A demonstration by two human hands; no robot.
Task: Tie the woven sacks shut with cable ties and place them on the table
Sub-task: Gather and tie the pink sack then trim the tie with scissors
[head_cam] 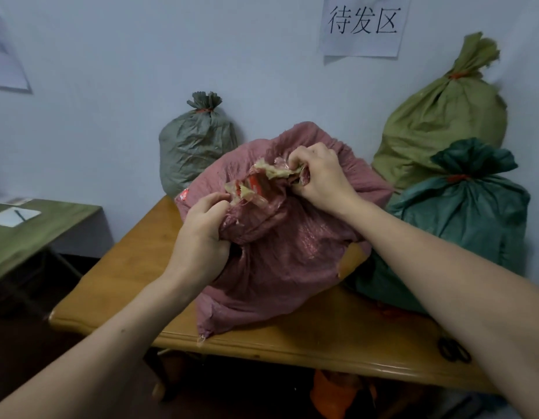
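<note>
Lower right of the frame, near edge: dark scissors [454, 349] lying flat on the wooden worktop [117, 285], probably kept there for trimming tie tails.

Centre of the frame: pink sack [280, 237] slumped on the worktop, mouth tipped up toward the camera, not yet tied. Left hand [201, 234] clenched on a fold of the fabric just below the mouth, likely to bunch the neck and steady the load. Right hand [319, 173] pinching the frayed yellowish rim [274, 173] at the far side of the opening, seemingly pulling it across to close the gap. Something red [256, 184] visible inside the mouth, between the hands; hard to tell what. No cable tie visible in either hand.

Right of the frame, behind: dark green sack [471, 219], then olive sack [443, 122], each cinched with an orange tie and standing neck-up, parked clear of the working space.

Upper centre, against the wall: grey sack [195, 146], likewise tied. Paper sign [363, 24] above.
</note>
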